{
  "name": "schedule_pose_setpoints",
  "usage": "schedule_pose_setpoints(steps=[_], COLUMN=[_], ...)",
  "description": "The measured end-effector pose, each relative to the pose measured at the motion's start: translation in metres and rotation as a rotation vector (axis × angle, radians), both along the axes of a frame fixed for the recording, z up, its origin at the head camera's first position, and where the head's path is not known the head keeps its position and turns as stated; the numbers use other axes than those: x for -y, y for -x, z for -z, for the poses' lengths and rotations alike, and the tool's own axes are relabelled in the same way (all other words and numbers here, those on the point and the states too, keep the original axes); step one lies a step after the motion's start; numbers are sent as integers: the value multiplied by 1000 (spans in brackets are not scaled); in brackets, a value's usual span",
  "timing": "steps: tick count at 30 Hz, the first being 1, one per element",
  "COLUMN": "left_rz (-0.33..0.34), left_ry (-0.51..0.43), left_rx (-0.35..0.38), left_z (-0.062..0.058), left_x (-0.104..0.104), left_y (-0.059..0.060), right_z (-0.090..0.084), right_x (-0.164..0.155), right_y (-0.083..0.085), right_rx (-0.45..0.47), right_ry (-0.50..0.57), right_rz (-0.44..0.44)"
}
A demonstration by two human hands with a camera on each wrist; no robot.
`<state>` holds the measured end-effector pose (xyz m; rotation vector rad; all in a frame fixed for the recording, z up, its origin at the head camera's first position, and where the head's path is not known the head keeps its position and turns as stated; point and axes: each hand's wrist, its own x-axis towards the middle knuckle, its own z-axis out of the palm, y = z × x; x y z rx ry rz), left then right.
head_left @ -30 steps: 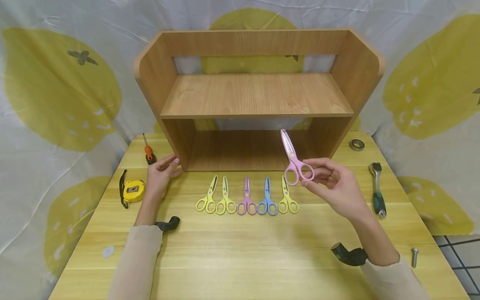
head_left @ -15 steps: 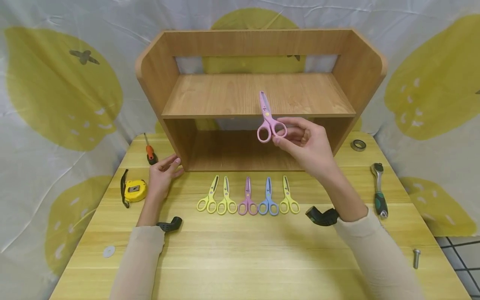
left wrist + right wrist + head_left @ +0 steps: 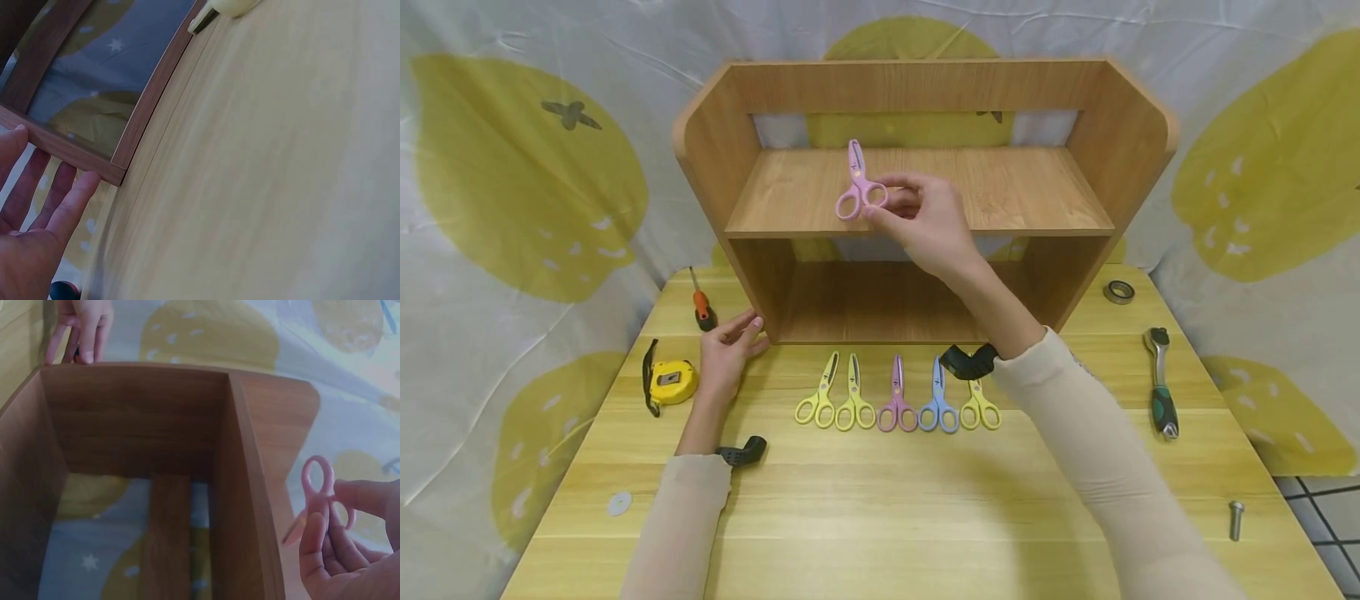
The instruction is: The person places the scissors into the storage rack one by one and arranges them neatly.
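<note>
R. hand [image 3: 925, 218] pinches pink scissors [image 3: 857, 183] by the handle loops over upper shelf [image 3: 820, 196], left of centre, long axis near-to-far w/ blades far; L. hand [image 3: 727, 350], fingers relaxed, rests at shelf unit's near-left corner.

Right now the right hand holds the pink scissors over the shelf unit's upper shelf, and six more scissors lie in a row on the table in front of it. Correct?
Not quite: five scissors lie in that row, not six, as the head view shows. The rest stands: the right hand holds the pink scissors by the handles over the upper shelf, with the row on the table in front.
</note>
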<state>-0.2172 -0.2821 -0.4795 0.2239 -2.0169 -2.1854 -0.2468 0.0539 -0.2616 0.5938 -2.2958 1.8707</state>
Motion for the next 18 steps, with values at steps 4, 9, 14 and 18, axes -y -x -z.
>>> schedule_pose_setpoints(steps=[4,9,14,18], left_rz=[-14,-21,-18,-16], left_ry=[5,-17,-24,-14], left_rx=[-14,-8,2,-3], left_z=[6,9,7,5], left_x=[1,1,0,-2], left_y=[1,2,2,2], right_z=[-3,-3,-2,-2], right_x=[23,48,70,85], right_y=[14,26,32,36], right_rx=[6,39,50,54], right_ry=[-32,-77,-100,-165], right_rz=[-7,-8,-9,18])
